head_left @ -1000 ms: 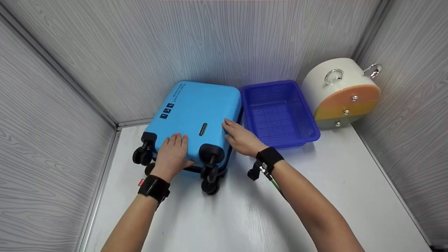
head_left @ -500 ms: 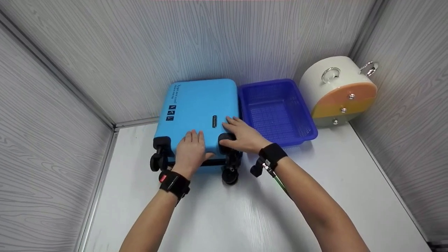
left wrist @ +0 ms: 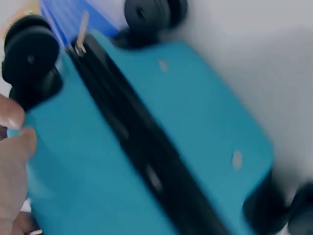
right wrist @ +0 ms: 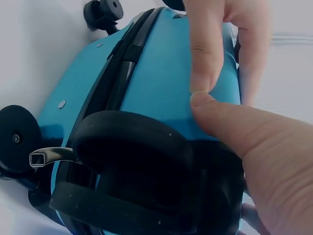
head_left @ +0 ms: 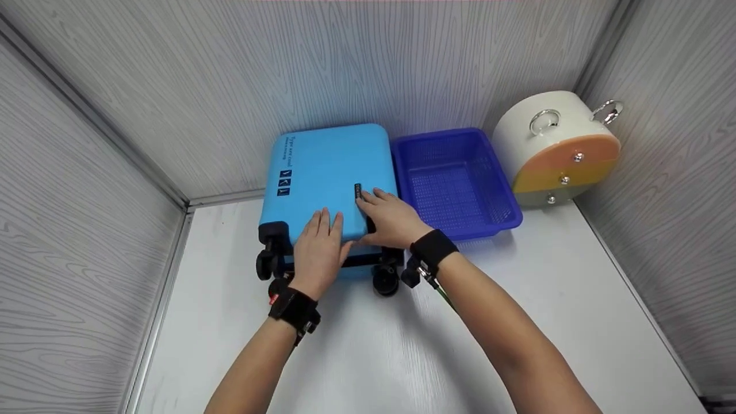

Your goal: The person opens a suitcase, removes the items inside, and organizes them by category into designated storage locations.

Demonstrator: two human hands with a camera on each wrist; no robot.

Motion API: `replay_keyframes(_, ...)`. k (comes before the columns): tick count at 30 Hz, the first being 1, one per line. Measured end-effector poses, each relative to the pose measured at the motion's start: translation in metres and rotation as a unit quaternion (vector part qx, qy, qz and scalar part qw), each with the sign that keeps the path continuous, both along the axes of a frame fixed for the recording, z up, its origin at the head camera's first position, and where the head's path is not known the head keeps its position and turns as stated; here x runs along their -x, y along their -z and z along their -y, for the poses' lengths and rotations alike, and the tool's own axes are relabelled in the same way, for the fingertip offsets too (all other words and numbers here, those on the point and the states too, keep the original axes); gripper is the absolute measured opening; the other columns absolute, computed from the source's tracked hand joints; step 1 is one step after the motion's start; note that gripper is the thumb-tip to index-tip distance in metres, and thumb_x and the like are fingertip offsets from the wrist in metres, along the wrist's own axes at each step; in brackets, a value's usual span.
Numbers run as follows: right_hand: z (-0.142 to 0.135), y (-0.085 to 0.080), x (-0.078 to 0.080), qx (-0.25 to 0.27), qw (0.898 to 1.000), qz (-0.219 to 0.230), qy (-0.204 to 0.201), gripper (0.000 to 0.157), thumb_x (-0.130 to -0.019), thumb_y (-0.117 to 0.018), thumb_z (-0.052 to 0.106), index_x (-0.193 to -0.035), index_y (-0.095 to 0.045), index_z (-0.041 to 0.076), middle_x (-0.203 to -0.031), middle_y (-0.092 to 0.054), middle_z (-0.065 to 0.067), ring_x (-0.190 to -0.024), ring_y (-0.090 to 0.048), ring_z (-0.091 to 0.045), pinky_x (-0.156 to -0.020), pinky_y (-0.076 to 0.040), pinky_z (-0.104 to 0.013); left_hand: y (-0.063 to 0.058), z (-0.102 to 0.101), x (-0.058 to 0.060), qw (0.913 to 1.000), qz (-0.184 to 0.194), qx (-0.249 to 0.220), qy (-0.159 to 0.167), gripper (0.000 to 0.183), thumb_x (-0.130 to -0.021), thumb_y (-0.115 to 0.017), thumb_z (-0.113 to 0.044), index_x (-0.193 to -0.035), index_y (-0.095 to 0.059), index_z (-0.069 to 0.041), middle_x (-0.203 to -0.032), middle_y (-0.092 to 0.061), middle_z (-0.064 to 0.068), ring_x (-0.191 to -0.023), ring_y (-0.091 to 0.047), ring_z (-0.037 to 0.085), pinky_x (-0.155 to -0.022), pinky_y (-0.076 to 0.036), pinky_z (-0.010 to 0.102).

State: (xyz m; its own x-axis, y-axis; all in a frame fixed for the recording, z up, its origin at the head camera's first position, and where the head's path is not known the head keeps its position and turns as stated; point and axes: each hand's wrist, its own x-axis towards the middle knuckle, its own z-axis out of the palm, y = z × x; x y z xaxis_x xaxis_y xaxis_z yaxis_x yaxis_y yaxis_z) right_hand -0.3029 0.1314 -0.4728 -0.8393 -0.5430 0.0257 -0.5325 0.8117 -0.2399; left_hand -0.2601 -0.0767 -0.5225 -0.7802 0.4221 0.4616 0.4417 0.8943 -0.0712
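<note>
A bright blue hard-shell suitcase (head_left: 322,167) lies on its side against the back wall, its black wheels (head_left: 386,280) toward me. My left hand (head_left: 319,250) rests on its near edge with straight fingers. My right hand (head_left: 394,221) lies over the near right corner, fingertips by the small black label (head_left: 357,190). The two thumbs meet at the suitcase's near edge. In the left wrist view a dark zipper band (left wrist: 142,142) crosses the wheeled end. A metal zipper pull (right wrist: 51,155) shows beside a wheel in the right wrist view.
A blue-purple plastic basket (head_left: 506,221) stands right of the suitcase. Beyond it, in the right corner, is a rounded white box (head_left: 529,115) with orange, yellow and green drawers and ring handles. Wood-grain walls (head_left: 402,63) enclose the white table (head_left: 489,322).
The suitcase has turned from a slant to nearly square with the back wall, its near end swinging right. My left hand moved right with it; the right hand shifted further onto its top.
</note>
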Motion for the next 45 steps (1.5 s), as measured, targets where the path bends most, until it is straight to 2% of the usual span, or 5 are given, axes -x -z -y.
replay_keyframes(10,-0.002,0.000,0.000,-0.001,1.000,0.016,0.007,0.094,-0.089,-0.075,0.054,-0.160,-0.034,0.010,-0.165,-0.029,-0.012,-0.153,-0.022,-0.035,-0.121,-0.025,-0.047,0.053,-0.016,-0.045,0.9766,0.120,-0.153,0.091,0.015,-0.099,-0.064,-0.017,-0.111,-0.070,-0.011,-0.104,-0.066,0.003,-0.093,-0.063,0.020,-0.079,-0.055,0.037)
replay_keyframes(20,0.000,0.002,-0.001,0.007,1.000,0.023,-0.001,0.094,-0.090,-0.075,0.054,-0.161,-0.033,0.009,-0.166,-0.027,-0.012,-0.154,-0.019,-0.035,-0.123,-0.021,-0.046,0.072,-0.065,-0.040,0.6774,0.510,-0.529,-0.025,0.034,-0.101,-0.067,-0.031,-0.118,-0.072,-0.002,-0.095,-0.070,0.016,-0.086,-0.067,0.034,-0.076,-0.057,0.042)
replay_keyframes(26,-0.001,0.001,-0.002,0.015,1.000,0.027,0.002,0.093,-0.090,-0.075,0.052,-0.161,-0.032,0.009,-0.166,-0.027,-0.012,-0.154,-0.018,-0.035,-0.123,-0.019,-0.047,0.078,-0.084,-0.037,0.6041,0.503,-0.617,-0.026,0.025,-0.100,-0.069,-0.023,-0.104,-0.073,0.002,-0.087,-0.066,0.016,-0.071,-0.057,0.019,-0.066,-0.050,0.033)
replay_keyframes(36,-0.002,-0.001,-0.003,0.001,1.000,0.027,0.010,0.094,-0.091,-0.074,0.054,-0.161,-0.030,0.009,-0.167,-0.025,-0.011,-0.154,-0.018,-0.035,-0.124,-0.016,-0.046,0.078,-0.085,-0.037,0.6330,0.479,-0.607,-0.030,0.032,-0.106,-0.060,-0.025,-0.112,-0.071,0.004,-0.101,-0.070,0.025,-0.075,-0.063,0.021,-0.070,-0.054,0.038)
replay_keyframes(45,0.001,0.001,-0.003,-0.006,1.000,0.018,0.002,0.094,-0.091,-0.073,0.053,-0.161,-0.030,0.007,-0.166,-0.025,-0.014,-0.154,-0.019,-0.036,-0.124,-0.014,-0.044,0.072,-0.071,-0.036,0.7683,0.447,-0.457,-0.031,0.039,-0.112,-0.043,-0.030,-0.109,-0.071,-0.004,-0.085,-0.070,0.013,-0.071,-0.065,0.024,-0.064,-0.048,0.033)
